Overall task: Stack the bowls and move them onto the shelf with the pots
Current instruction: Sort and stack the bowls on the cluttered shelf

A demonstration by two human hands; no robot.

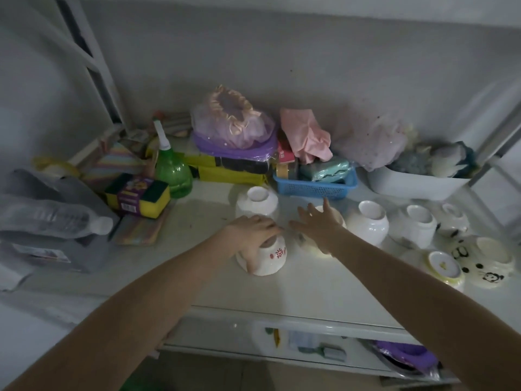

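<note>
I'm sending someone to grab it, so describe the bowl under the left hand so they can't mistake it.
Find the blue basket at the back of the white shelf top. In front of it stand upside-down bowls; take the nearest, gripped by the left hand. This red-flowered bowl alone carries a red flower print; the plain white bowl behind it has none.

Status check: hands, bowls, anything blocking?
Left hand grips upturned red-flower bowl. Right hand open over next bowl. Nothing stacked yet. No obstruction between them.
</note>
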